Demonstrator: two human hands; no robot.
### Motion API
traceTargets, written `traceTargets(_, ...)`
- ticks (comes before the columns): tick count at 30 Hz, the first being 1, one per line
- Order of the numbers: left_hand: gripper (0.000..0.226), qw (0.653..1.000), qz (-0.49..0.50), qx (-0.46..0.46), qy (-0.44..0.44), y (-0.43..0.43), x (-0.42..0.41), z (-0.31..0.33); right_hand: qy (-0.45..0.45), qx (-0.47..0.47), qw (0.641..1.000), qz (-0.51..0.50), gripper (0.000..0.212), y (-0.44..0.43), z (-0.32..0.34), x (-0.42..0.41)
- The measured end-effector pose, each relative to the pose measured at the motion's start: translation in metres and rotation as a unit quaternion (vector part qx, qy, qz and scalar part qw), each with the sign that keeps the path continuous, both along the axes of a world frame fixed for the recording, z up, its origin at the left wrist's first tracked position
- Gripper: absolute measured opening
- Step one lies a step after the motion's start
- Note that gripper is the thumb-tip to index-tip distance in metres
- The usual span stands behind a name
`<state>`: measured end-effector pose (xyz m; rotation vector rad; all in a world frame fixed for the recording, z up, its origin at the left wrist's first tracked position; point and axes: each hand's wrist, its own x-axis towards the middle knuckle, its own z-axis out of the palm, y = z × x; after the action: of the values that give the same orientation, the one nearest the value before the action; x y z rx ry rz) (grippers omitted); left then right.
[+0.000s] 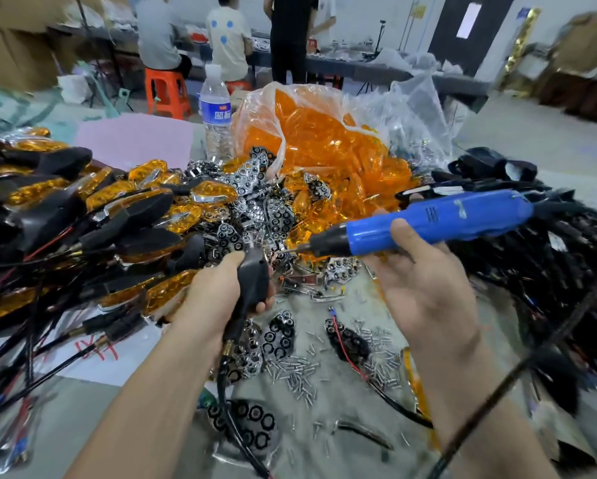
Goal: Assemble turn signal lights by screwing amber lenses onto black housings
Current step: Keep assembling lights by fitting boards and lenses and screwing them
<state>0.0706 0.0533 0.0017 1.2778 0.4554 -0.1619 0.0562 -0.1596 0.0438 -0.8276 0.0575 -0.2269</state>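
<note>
The left hand (pixel 214 299) grips a black housing (pixel 253 278) above the table (pixel 352 454). The right hand (pixel 424 288) holds a blue screwdriver (pixel 428 223). The water bottle (pixel 215 112) label is too blurry to read.

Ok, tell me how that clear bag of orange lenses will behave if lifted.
The bag looks thin and crinkled, so it will probably sag, not hold shape. Its mouth lies open with lenses spilling out, so lifting it carelessly would likely dump more. The lenses look like thin plastic, so it is probably light for its bulk.
</note>
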Motion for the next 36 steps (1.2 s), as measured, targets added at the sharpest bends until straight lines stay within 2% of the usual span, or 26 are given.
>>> traceTargets(3,0.048,0.998,0.012,0.063,0.003,-0.001,-0.003,0.000,-0.028,0.001,1.000,0.013,0.058,0.008,-0.012,-0.001)
traceTargets(13,0.050,0.987,0.001,0.158,0.011,-0.001,0.001,-0.004,-0.057,-0.013,0.998,0.007,0.042,-0.003,-0.028,-0.004)
traceTargets(16,0.046,0.989,0.000,0.150,0.006,-0.002,-0.001,-0.003,-0.053,-0.007,0.999,0.009,0.044,-0.007,-0.031,-0.004)
traceTargets(20,0.043,0.987,0.000,0.163,0.008,-0.004,-0.004,-0.002,-0.075,-0.028,0.997,0.020,0.035,-0.005,-0.032,-0.005)
traceTargets(29,0.047,0.981,0.024,0.194,0.002,-0.006,-0.009,0.003,-0.116,-0.054,0.990,0.060,0.047,-0.004,-0.027,-0.011)
traceTargets(36,0.051,0.960,0.049,0.275,0.000,-0.010,-0.012,0.005,-0.154,-0.085,0.981,0.086,0.049,0.004,-0.033,-0.011)
